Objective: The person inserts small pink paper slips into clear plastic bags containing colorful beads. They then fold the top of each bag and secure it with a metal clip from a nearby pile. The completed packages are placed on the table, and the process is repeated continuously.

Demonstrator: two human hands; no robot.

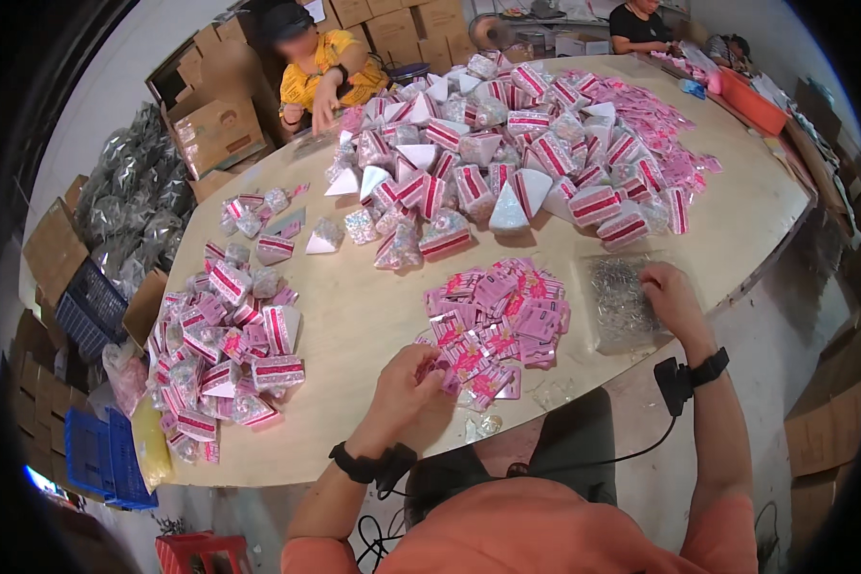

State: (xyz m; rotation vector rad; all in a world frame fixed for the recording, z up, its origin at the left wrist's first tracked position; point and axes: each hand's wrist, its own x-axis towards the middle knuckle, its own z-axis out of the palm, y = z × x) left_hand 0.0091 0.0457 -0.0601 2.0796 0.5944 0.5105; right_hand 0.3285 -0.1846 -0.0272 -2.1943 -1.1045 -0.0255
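My left hand (408,390) is closed at the near edge of a pile of pink printed cards (502,316), gripping a pink card (442,375) between thumb and fingers. To the right, my right hand (674,298) reaches over a shallow clear tray (598,337) that holds many small shiny metal pieces (624,298). Its fingertips are pinched together at the tray's right side; what they hold, if anything, is too small to make out. Small clear bits (483,426) lie by the table edge below the cards.
Wedge-shaped packs with pink bands (469,191) are heaped across the table's far middle, with more packs (225,354) at left. Loose pink cards (641,124) spread far right. A person in yellow (330,72) works across the table. Blue crates (105,459) stand at left.
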